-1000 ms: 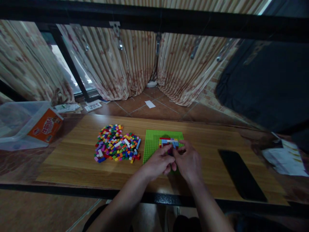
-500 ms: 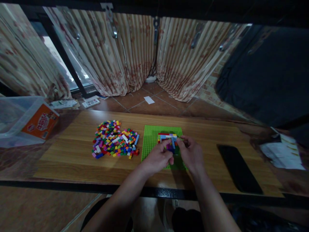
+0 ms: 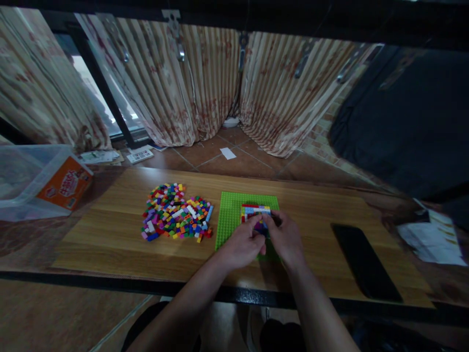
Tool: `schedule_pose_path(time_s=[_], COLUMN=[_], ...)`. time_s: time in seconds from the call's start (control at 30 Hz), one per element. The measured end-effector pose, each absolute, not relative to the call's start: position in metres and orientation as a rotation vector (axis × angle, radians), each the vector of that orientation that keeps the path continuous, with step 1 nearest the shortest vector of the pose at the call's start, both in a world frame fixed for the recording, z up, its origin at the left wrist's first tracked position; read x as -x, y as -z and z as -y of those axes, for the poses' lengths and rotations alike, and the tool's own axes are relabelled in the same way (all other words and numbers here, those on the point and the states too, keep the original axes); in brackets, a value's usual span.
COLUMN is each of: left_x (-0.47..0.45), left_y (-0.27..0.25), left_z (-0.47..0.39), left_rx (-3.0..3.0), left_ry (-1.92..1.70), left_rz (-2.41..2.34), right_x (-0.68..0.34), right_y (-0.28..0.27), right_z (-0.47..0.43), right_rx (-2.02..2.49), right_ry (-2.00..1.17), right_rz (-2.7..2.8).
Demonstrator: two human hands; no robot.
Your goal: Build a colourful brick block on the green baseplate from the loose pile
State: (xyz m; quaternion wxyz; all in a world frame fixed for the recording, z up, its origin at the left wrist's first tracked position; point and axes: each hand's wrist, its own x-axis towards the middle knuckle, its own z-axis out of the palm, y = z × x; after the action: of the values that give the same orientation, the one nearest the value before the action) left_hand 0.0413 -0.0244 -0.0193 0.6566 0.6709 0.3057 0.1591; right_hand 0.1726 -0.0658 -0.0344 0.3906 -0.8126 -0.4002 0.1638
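A low structure of toy bricks (image 3: 256,209), with red, yellow, white and light blue pieces along its far edge, sits on the green studded baseplate (image 3: 229,215). My left hand (image 3: 246,243) is at its near left, fingers curled and the fingertips against the bricks. From the right, my right hand (image 3: 287,235) closes thumb and fingers on the structure's right side. Blue and purple bricks show between the two hands. My fingers hide the near part of the structure, and I cannot make out any single brick in them.
Left of the baseplate lies a pile of loose coloured bricks (image 3: 176,213) on the wooden table (image 3: 117,234). A clear plastic bin (image 3: 32,181) with an orange label stands at the far left. A black flat object (image 3: 366,261) and papers (image 3: 432,237) are at right.
A light blue brick that stood up by my right fingertips no longer shows upright. My right hand has shifted slightly left and my fingers are closer together. The whole view has tilted a little.
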Motion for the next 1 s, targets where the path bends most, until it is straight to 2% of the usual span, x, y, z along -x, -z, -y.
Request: schedule_pose_path(time_s=[0.57,0.87,1.0], left_x=[-0.025,0.040,0.052], left_y=[0.023,0.010,0.007], left_z=[0.024,-0.017,-0.025], left_rx=[-1.568,-1.954,-2.041], left_ry=[-0.387,-0.674,-0.669], left_rz=[-0.698,-1.210,-1.353], right_x=[-0.163,-0.170,-0.180], right_y=[0.050,0.048,0.049], right_z=[0.065,0.066,0.065], right_rx=[2.099,2.177,2.191], right_ry=[-0.299,-0.281,-0.275], right_rz=[1.072,1.140,1.032])
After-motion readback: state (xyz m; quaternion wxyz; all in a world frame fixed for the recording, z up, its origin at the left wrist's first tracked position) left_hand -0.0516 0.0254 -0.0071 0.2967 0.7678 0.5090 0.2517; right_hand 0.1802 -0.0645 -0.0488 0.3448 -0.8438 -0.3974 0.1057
